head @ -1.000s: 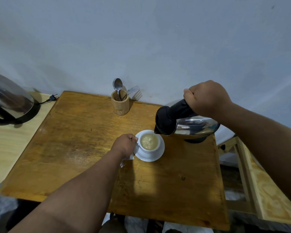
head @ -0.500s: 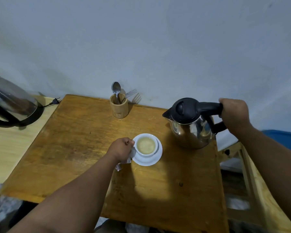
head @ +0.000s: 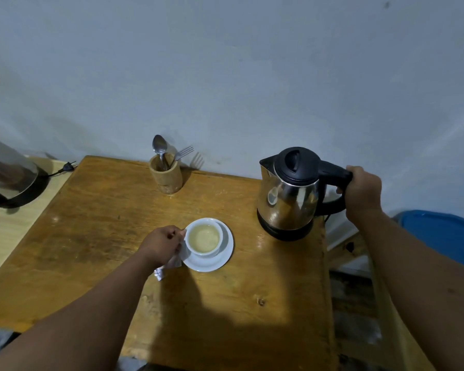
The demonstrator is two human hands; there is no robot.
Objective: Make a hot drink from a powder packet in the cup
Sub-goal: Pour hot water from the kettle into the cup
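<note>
A white cup (head: 204, 238) full of pale yellowish liquid stands on a white saucer (head: 220, 259) in the middle of the wooden table (head: 91, 236). My left hand (head: 162, 245) is closed at the cup's left side, on its handle, with a crumpled silvery packet (head: 169, 266) under the fingers. A steel kettle (head: 289, 194) with a black lid stands upright on its black base at the table's right rear. My right hand (head: 363, 190) grips the kettle's black handle.
A bamboo holder (head: 166, 174) with a spoon (head: 159, 145) and a fork (head: 182, 152) stands at the table's back edge. A second kettle (head: 8, 175) with a loose plug (head: 67, 166) sits on a pale counter left. A blue bin (head: 445, 234) and wooden frame lie right.
The kettle was tipped over the cup pouring a second ago; my right hand swung it back right and set it upright on its base. My left hand stayed at the cup.
</note>
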